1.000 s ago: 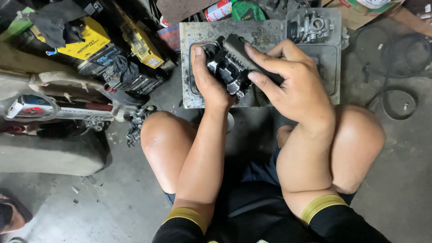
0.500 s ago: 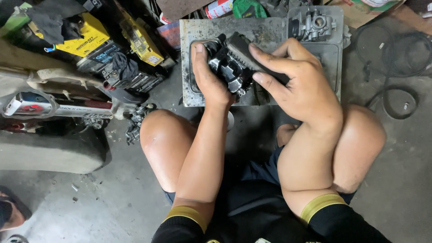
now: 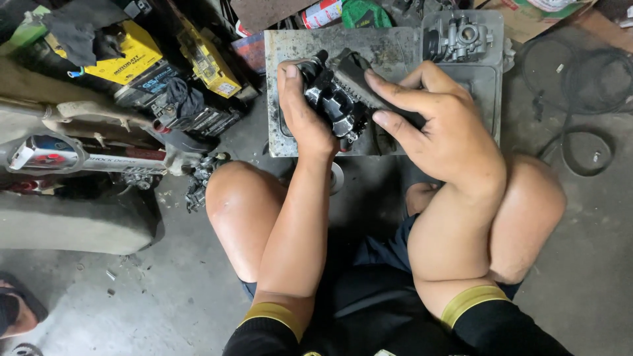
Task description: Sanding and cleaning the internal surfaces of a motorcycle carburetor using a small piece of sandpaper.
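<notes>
My left hand point(image 3: 302, 109) grips a dark, oily metal engine part point(image 3: 335, 99) and holds it just above a grey metal tray point(image 3: 369, 43) on the floor. My right hand point(image 3: 438, 125) is closed on a dark flat brush-like tool point(image 3: 369, 86), its end pressed against the top of that part. Both forearms rest between my bent knees. A second grey carburetor-like part point(image 3: 461, 36) lies at the tray's far right corner.
Yellow-topped batteries point(image 3: 132, 56) and black boxes crowd the left. A white motorcycle frame piece point(image 3: 79, 158) and a grey seat point(image 3: 72, 221) lie at the left. Black cables point(image 3: 580, 132) coil on the concrete at the right. Another person's foot point(image 3: 13, 316) shows bottom left.
Both hands have stayed on the part over the tray; the right hand with the tool has shifted slightly across the part.
</notes>
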